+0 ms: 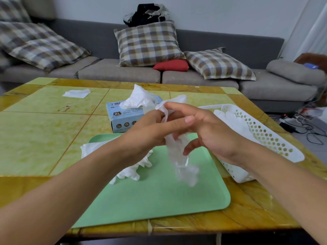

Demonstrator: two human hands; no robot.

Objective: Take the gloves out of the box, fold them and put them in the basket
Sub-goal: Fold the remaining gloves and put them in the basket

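Observation:
A white glove hangs in the air over the green tray, blurred at its lower end. My left hand grips its upper part. My right hand pinches the glove's top edge between thumb and fingers. Behind my hands stands the blue glove box, with a white glove sticking up out of its opening. A pile of loose white gloves lies on the tray's left side, partly under my left forearm. The white perforated basket sits to the right with white gloves inside.
The yellow-green tiled table carries a flat white piece at the far left. A grey sofa with plaid cushions runs behind the table. Cables lie on the floor at the right.

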